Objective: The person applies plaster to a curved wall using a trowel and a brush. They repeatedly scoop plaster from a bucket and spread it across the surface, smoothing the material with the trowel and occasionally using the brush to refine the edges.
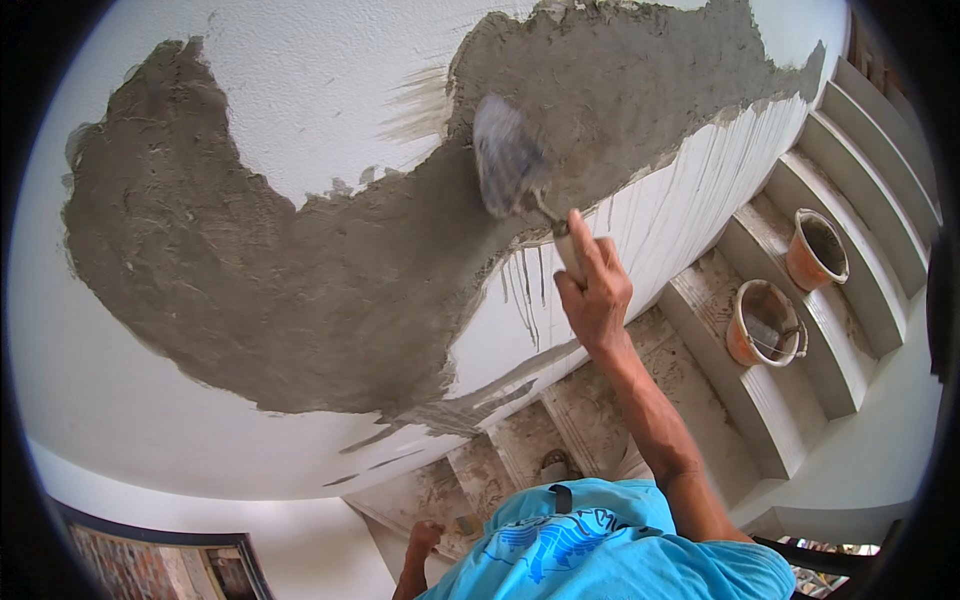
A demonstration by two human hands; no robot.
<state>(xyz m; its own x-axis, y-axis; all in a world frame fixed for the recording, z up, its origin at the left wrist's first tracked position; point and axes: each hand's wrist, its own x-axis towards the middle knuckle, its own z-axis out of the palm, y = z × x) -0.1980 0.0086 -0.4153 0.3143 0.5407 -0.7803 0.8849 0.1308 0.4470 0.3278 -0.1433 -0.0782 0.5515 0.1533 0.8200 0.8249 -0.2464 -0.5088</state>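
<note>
My right hand [594, 285] is raised and gripping the pale handle of a steel trowel [508, 165]. The trowel's blade is blurred and lies against the white textured wall [300, 80], at the edge of a broad patch of wet grey plaster [290, 290]. The plaster runs from the wall's left side up to its top right. My left hand [423, 540] hangs low by my blue shirt [600, 555], fingers curled. I cannot make out whether it holds anything.
Grey concrete stairs [780, 400] climb at the right, spattered with plaster. Two orange buckets [765, 325] [817, 250] stand on neighbouring steps. Thin grey drips streak the wall below the trowel. A dark-framed opening [160, 560] shows at the lower left.
</note>
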